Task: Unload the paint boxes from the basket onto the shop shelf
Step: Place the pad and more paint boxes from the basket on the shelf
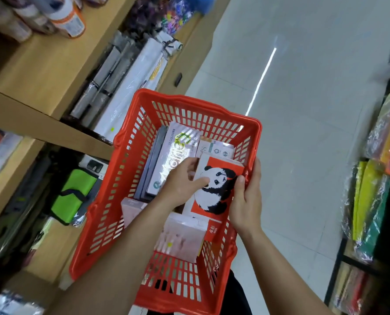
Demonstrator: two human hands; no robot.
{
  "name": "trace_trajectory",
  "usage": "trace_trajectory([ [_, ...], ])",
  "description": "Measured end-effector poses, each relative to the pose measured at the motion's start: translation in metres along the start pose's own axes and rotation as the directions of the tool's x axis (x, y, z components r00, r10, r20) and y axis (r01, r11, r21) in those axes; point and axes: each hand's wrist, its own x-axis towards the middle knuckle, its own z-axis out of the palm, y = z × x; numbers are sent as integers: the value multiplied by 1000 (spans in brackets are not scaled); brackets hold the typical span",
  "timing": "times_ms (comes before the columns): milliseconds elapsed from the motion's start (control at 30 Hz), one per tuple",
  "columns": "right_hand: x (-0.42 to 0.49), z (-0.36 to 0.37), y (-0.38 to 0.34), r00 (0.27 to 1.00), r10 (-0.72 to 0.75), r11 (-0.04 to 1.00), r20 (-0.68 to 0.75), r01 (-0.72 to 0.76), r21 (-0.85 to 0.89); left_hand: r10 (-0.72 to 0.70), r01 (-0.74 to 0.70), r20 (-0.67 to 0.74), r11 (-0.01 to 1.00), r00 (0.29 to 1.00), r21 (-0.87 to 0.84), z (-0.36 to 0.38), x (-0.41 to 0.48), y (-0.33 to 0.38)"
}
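Observation:
A red plastic basket (pixel 130 187) hangs in front of me, in the middle of the head view. Inside lie several paint boxes: a white "12 colours" box (pixel 176 151), a dark grey box (pixel 154 160) beside it, a pale pink box (pixel 182 237) near me, and a red-and-white box with a panda picture (pixel 216 196). My left hand (pixel 180 185) reaches into the basket, its fingers on the panda box's left edge. My right hand (pixel 246 198) grips the basket's right rim, with the thumb on the panda box's right edge.
A wooden shop shelf (pixel 37 71) runs along the left, holding paper rolls (pixel 125 83), bottles (pixel 69 17) and a green pouch (pixel 73 194). White tiled aisle floor (pixel 303 110) lies behind the basket. A rack of coloured paper packs (pixel 376 196) stands on the right.

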Motion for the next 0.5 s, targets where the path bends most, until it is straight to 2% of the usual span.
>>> trace_trajectory([
  [67,0,-3,-6,999,15,1000,35,-14,-22,20,-21,42,1000,999,18,-9,-11,7],
  [133,0,-9,-12,997,29,998,74,-25,-62,70,-71,-14,997,997,-25,-19,-27,22],
  [200,-4,-16,-19,996,45,994,83,-36,-106,121,-137,-152,985,981,-100,-35,-44,37],
  [267,-11,-24,-28,998,58,986,32,-52,-159,169,-221,-324,967,931,-129,-56,-60,55],
  [367,-25,-30,-47,997,-61,975,-56,48,-216,199,-312,-510,939,837,-145,-92,-87,81],
  [433,-35,-22,-60,984,-176,964,14,175,-200,207,-328,-578,938,790,-111,-115,-107,93],
  [500,-44,-5,-68,946,-225,942,232,272,-198,192,-315,-616,944,763,-95,-135,-126,95],
])
